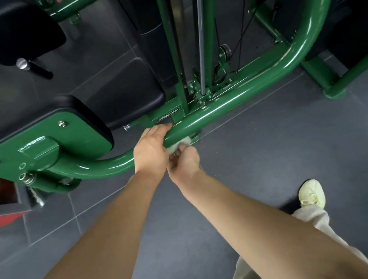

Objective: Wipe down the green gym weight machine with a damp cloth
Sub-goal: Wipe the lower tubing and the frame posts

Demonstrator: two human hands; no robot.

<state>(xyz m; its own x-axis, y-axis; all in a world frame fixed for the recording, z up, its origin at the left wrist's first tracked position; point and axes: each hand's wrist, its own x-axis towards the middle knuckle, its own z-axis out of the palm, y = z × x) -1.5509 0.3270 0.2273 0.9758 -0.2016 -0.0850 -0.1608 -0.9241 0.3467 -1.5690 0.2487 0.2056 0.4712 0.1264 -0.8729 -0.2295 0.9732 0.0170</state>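
Right hand point(185, 161) fingers curled, pinching a pale cloth point(180, 145) against the underside of the green frame tube point(232, 102). Left hand point(149, 148) just beside it, touching, fingers wrapped over the top of the same tube. Cloth mostly hidden between hands and tube. Beyond: black seat pad point(124, 95), green uprights point(170, 45).
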